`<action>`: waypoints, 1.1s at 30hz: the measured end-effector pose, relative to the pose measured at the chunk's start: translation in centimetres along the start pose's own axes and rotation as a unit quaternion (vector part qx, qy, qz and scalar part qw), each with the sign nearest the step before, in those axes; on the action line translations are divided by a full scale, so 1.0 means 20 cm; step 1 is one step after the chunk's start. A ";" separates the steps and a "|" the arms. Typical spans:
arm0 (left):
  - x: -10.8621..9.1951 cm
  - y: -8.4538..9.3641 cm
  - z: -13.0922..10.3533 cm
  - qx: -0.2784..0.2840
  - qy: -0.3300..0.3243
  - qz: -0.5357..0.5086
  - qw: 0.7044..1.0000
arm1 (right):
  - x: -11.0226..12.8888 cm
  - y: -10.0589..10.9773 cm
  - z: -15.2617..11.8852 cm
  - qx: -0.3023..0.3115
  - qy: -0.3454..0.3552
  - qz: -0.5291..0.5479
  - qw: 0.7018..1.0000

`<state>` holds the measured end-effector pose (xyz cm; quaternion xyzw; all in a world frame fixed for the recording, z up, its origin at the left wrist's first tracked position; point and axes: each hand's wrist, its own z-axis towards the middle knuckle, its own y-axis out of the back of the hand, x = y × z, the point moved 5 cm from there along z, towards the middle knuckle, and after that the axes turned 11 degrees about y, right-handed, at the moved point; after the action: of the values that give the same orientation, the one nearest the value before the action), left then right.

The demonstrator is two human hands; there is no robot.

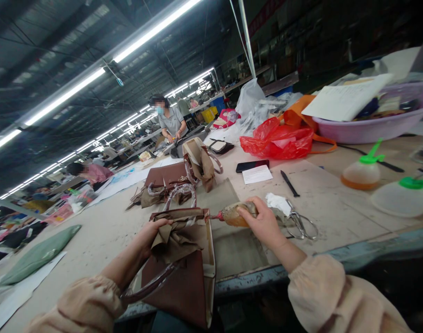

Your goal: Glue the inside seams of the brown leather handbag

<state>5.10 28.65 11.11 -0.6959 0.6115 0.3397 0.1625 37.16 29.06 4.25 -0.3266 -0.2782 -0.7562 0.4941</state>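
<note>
At the near edge of a long pale worktop (103, 231), a person's two bare hands work on a brown leather handbag (183, 286) that stands at the worktop's edge, its body hanging partly over it. The left hand (152, 233) is closed on crumpled tan wrapping paper (176, 236) bunched at the top of the handbag, beside its plastic-wrapped handle. The right hand (263, 222) grips a small amber squeeze bottle (234, 215) lying sideways, its red nozzle pointing at the upper rim of the handbag and touching or nearly touching it. Just beside the right hand lie a crumpled white tissue (277, 202) and metal scissors (301, 225). Farther back sit two more brown bags (169, 178) with tan paper and wrapped handles. A black phone (252, 165), a white slip of paper (257, 175) and a black pen (289, 183) lie beyond them. A red plastic bag (278, 141), a lilac plastic basin (370, 125) and two green-capped bottles (365, 172) stand to the right. Other people work at the far end.
</note>
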 end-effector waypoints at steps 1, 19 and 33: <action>0.00 0.00 0.00 -0.001 0.001 0.001 1.000 | 0.00 0.00 0.00 -0.009 -0.003 -0.003 1.000; 0.00 0.02 0.02 -0.018 -0.025 -0.006 1.000 | 0.11 0.07 0.02 0.001 0.084 -0.027 0.996; 0.00 0.02 0.02 -0.014 -0.030 -0.011 0.999 | 0.07 0.07 0.02 -0.005 0.060 -0.030 0.998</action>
<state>4.63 28.90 10.81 -0.6940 0.5939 0.3675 0.1750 38.09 28.09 5.73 -0.2744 -0.2542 -0.7901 0.4856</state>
